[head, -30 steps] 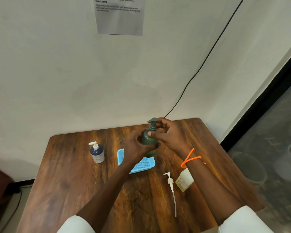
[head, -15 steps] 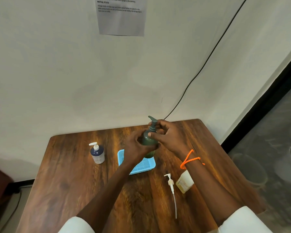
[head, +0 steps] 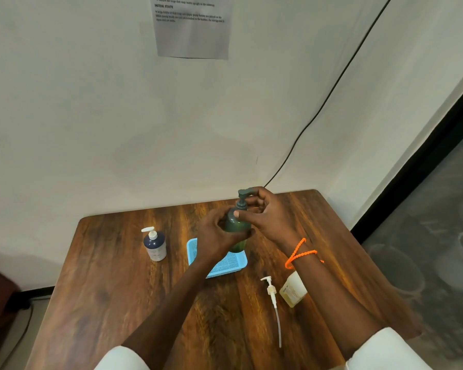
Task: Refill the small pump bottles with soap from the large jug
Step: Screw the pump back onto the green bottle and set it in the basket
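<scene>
Gripping the green pump bottle (head: pixel 237 228) round its body, your left hand (head: pixel 217 236) holds it upright over the blue tray (head: pixel 219 265) on the counter (head: pixel 104 289), while your right hand (head: pixel 270 220) curls its fingers (head: pixel 254 192) round the pump head. A navy bottle (head: pixel 154 244) stands left; a loose white pump (head: pixel 273 297) lies beside a pale bottle (head: pixel 293 292).

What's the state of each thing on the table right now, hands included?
green pump bottle: upright, pump on, held above the blue basket.
left hand: grips the green bottle's body.
right hand: fingers curled at the pump head.
blue basket: on the table, nothing seen in it.
dark blue pump bottle: upright, pump on, untouched.
loose white pump: lying flat, off its bottle.
pale yellow bottle: pump off, partly hidden by the right forearm.
</scene>
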